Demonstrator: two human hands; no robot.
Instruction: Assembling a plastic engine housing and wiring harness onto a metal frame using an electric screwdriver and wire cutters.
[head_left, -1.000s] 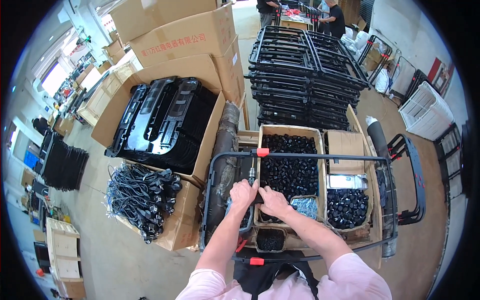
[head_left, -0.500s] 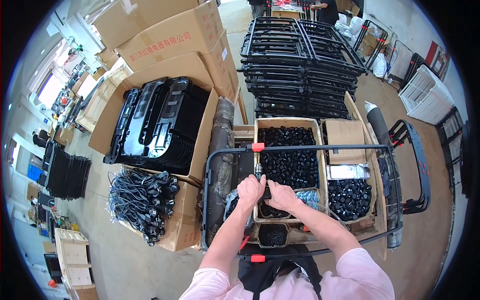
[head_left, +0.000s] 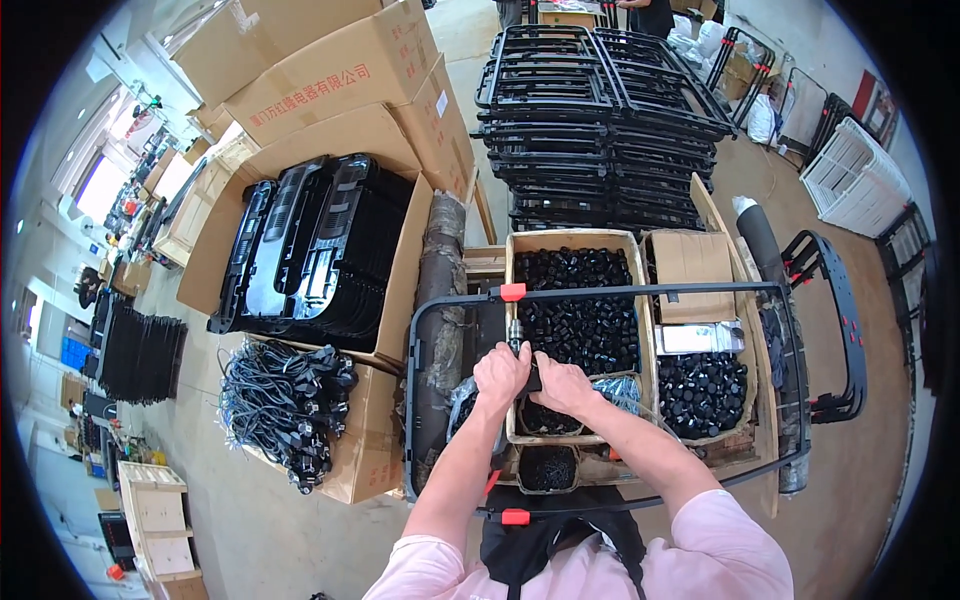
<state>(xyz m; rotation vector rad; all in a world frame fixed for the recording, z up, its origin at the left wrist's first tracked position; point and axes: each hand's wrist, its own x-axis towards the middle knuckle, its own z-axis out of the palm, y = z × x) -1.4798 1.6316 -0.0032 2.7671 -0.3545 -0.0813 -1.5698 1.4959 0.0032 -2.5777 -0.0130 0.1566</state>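
A power drill [head_left: 515, 333] with a silver chuck and a dark body is gripped in both my hands. My left hand [head_left: 502, 374] wraps around its body from the left. My right hand [head_left: 563, 384] is closed around the dark grip from the right, with some fingers hidden. The chuck end points away from me, at a red clip [head_left: 512, 292] on the far bar of a large black rectangular frame [head_left: 600, 293]. Whether the bit touches the clip is too small to tell. A second red clip [head_left: 515, 517] sits on the near bar, close to my body.
Under the frame, a wooden box [head_left: 512, 265] holds black caps [head_left: 575, 290], and round black knobs [head_left: 702, 395] lie right. A small screw tray [head_left: 547, 468] is near me. Left are bundled cables [head_left: 285, 400] and a carton [head_left: 405, 265] of black panels. Stacked frames [head_left: 600, 130] stand beyond.
Both hands and the drill stay almost in place at the far bar. The view has shifted slightly; no thing has been taken up or let go.
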